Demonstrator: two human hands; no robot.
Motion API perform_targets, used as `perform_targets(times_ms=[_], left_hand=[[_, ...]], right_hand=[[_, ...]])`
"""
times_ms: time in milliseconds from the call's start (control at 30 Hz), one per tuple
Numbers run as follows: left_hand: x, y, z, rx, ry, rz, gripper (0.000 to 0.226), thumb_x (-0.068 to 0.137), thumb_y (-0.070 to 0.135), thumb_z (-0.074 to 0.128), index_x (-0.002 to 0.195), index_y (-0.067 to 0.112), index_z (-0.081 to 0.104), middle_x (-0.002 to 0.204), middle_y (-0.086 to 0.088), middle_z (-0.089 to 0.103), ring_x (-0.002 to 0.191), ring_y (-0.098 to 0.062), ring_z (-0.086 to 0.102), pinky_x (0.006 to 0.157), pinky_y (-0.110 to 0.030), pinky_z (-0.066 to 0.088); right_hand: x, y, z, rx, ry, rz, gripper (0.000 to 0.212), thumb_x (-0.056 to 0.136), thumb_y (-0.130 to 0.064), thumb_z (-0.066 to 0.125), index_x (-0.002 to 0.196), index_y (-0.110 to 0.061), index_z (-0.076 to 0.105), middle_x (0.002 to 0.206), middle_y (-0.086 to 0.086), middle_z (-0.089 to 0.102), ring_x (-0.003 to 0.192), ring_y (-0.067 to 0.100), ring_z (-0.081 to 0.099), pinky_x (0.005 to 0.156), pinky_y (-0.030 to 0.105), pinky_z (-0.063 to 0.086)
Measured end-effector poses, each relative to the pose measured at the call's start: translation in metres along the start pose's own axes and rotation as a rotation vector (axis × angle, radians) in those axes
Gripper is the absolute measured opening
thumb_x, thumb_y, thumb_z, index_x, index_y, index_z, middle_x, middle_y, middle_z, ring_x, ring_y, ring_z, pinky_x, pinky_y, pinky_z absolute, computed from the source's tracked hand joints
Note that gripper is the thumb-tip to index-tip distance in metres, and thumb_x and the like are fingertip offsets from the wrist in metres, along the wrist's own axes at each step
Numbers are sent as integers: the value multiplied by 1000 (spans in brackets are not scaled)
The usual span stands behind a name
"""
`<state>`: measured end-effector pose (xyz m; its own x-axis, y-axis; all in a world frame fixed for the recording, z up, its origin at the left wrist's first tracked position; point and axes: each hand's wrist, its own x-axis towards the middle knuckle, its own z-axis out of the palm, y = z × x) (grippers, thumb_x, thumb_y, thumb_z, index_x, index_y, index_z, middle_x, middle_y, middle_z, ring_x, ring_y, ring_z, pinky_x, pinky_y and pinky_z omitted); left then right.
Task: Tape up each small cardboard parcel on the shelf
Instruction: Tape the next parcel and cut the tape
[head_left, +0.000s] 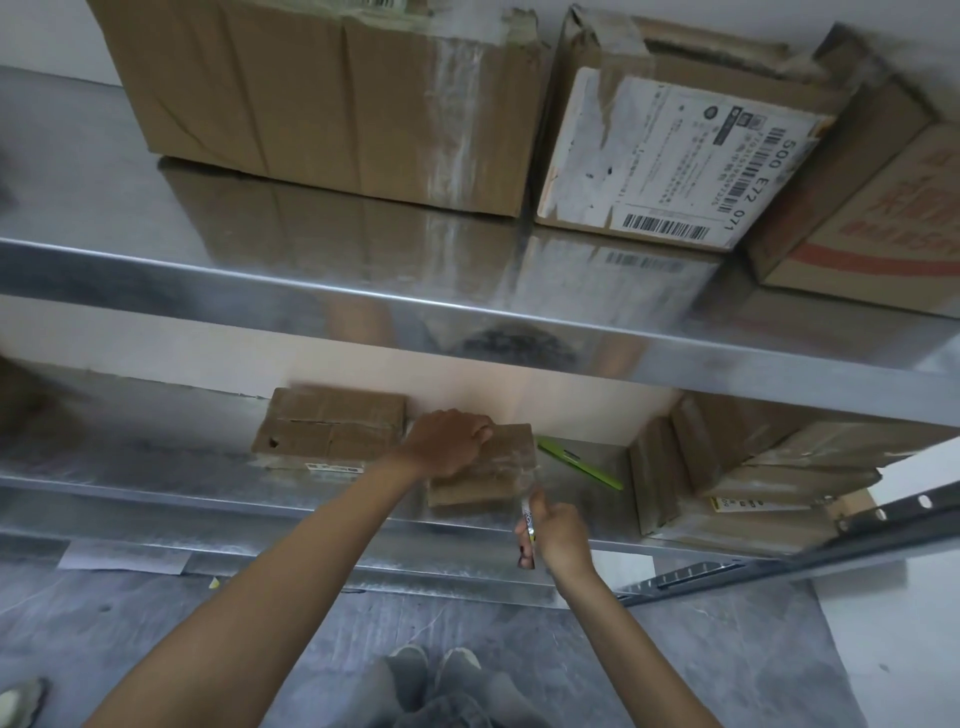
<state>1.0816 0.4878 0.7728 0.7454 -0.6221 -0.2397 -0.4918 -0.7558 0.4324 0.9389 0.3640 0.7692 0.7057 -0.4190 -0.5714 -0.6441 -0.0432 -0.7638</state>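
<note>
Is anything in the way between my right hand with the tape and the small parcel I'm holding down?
Nothing visible. The right hand holds the tape roll just off the parcel, at its near right corner; the green tool lies farther right, clear.

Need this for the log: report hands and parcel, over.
Left hand holds small parcel. Right hand grips tape roll beside it. Green tool nearby, not in the way.

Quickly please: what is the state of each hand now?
Left hand: fingers curled on the small parcel, holding it down.
Right hand: grips what looks like a tape roll.
</note>
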Motion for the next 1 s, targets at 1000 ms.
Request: perform_targets(times_ms=[1000], left_hand=[[1, 12, 43, 384, 165, 109, 75, 89, 56, -2, 153, 19, 10, 141, -3, 39, 120, -27, 41, 94, -42, 30]], right_hand=[[-14, 13, -5, 18, -59, -77, 54, 102, -30, 35, 58, -3, 53, 35, 0, 36, 31, 10, 39, 40, 17, 40]])
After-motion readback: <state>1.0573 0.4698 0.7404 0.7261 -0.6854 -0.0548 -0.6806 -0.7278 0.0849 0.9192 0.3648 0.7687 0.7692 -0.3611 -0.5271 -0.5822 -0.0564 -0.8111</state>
